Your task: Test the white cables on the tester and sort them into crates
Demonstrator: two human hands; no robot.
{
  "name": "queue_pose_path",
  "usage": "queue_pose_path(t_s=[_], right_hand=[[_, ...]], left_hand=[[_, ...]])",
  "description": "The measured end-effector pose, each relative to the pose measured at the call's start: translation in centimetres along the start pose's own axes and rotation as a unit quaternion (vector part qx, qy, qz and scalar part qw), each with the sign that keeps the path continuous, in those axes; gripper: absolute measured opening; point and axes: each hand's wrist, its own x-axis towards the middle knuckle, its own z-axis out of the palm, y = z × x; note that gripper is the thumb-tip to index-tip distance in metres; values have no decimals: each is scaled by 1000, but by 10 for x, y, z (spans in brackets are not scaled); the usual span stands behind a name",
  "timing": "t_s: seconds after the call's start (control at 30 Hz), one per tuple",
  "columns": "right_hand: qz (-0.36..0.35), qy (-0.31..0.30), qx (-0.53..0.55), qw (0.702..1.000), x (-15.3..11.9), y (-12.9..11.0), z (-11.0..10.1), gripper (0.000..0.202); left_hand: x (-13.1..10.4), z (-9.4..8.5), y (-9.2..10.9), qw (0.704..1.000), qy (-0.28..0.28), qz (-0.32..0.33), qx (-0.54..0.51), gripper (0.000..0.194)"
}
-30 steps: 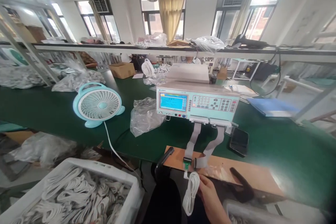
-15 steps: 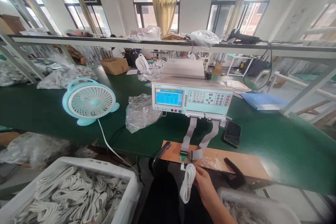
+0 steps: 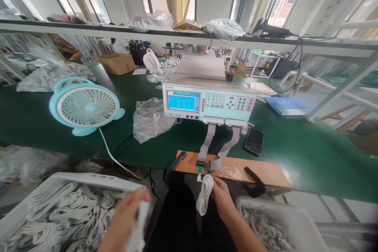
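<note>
Landmark: the bench tester [image 3: 208, 100]. The coiled white cable [image 3: 204, 196] is in front of it, toward the wearer, its long axis steep, upper end leaning slightly right and toward the tester. Its white plug [image 3: 199, 177] points up at the small green board [image 3: 200, 169], below the tester's ribbon cables. The right hand [image 3: 222, 196] is clamped on the coil's upper right side. The left hand [image 3: 125, 214], well apart, is blurred by the left bin [image 3: 97, 177], left of and nearer than the tester; its grip cannot be determined.

Beyond right fingers [image 3: 217, 184]: phone [image 3: 254, 142] and folder [image 3: 288, 106] rightward; fan [image 3: 93, 108] and plastic bag [image 3: 152, 121] leftward.
</note>
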Motion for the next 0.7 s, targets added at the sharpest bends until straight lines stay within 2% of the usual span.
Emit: queue_pose_path(t_s=[0.03, 0.13, 0.2, 0.27, 0.43, 0.57, 0.63, 0.7], right_hand=[[1, 4, 1, 1000, 0, 1, 0, 32], [-9, 14, 3, 1000, 1, 4, 1, 34], [-19, 17, 4, 1000, 2, 5, 2, 35], [-25, 19, 10, 999, 1, 5, 3, 34], [-35, 26, 30, 999, -2, 2, 10, 27], [-55, 16, 19, 998, -11, 2, 14, 27], [-50, 1, -10, 999, -21, -2, 5, 27], [-31, -18, -60, 998, -34, -12, -18, 24]], left_hand=[[0, 26, 13, 996, -80, -14, -41, 39], [5, 93, 38, 970, -204, -29, -130, 38], [11, 124, 42, 954, -250, -26, -160, 41], [17, 143, 40, 945, -269, -16, -186, 43], [22, 159, 33, 946, -229, -37, -225, 44], [8, 164, 31, 945, -219, -53, -239, 44], [-6, 166, 30, 936, -239, -78, -247, 44], [-21, 166, 30, 913, -274, -140, -267, 44]])
